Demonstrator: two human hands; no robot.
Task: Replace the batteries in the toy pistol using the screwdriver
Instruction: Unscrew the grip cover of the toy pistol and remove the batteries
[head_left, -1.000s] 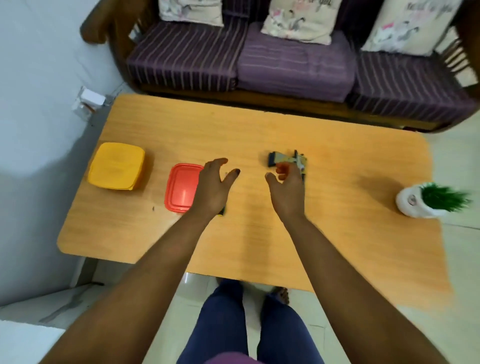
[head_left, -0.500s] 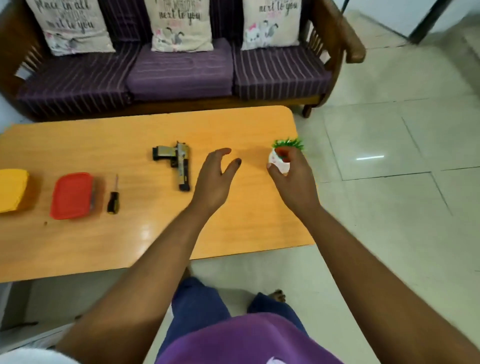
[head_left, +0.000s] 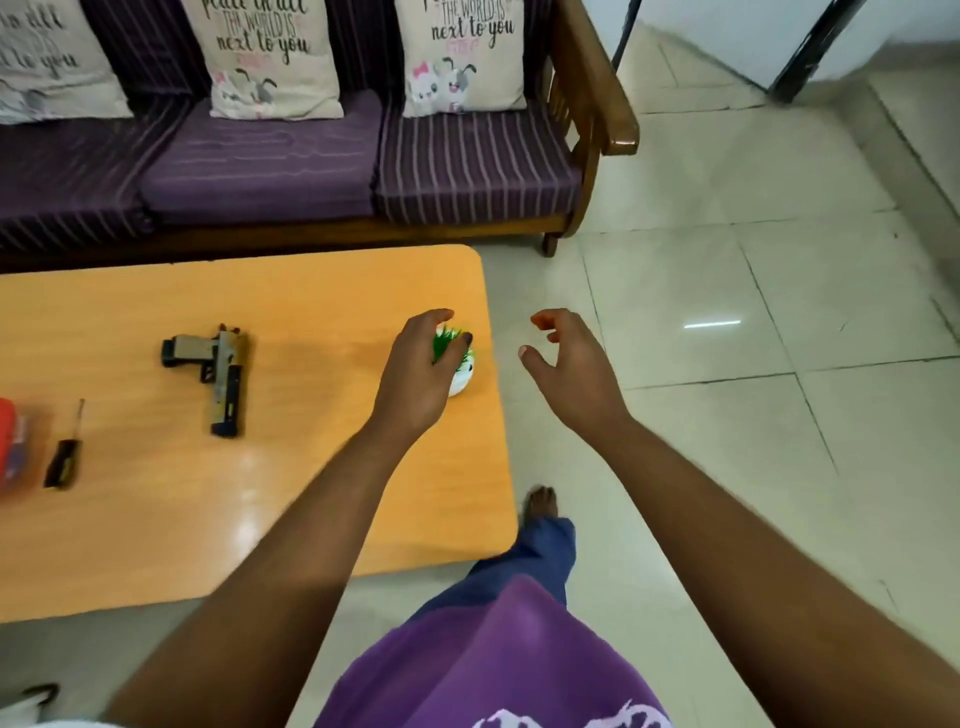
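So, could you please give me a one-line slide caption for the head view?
Both hands open, left hand over a small plant pot; toy pistol and screwdriver lie untouched on the table.

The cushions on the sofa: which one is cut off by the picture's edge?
The leftmost cushion, cut by the left edge. The middle cushion and right cushion show both sides.

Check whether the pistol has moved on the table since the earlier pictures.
No. The pistol lies as before, right of the screwdriver on the table; only the camera turned.

Red box (head_left: 13, 447) blurred, edge-cropped
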